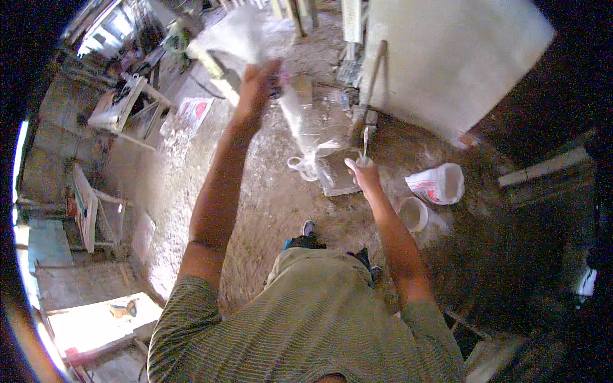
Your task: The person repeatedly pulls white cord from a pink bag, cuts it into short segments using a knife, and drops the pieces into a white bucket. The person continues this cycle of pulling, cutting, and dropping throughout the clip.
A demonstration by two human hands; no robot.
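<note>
My left hand (258,89) is raised far out ahead and closed on a long white bundle that looks like fibre (236,33). The bundle fans out above the fist and is smeared by motion. A straighter white length (295,121) runs down from near that hand to loose, looped white strands (309,166) low over the floor. My right hand (364,175) is lower, to the right of these strands. Its fingers are curled round a thin white strand (366,142) that sticks up from the fist. A pale, flat sheet-like piece (341,185) lies just left of this hand.
A broom-like long-handled tool (377,76) leans against a large pale panel (447,57). Right of my right hand are a white sack (440,184) and a pale bucket (412,214). Wooden frames (128,108) stand at the left, near a printed sack (195,110) on the dirt floor.
</note>
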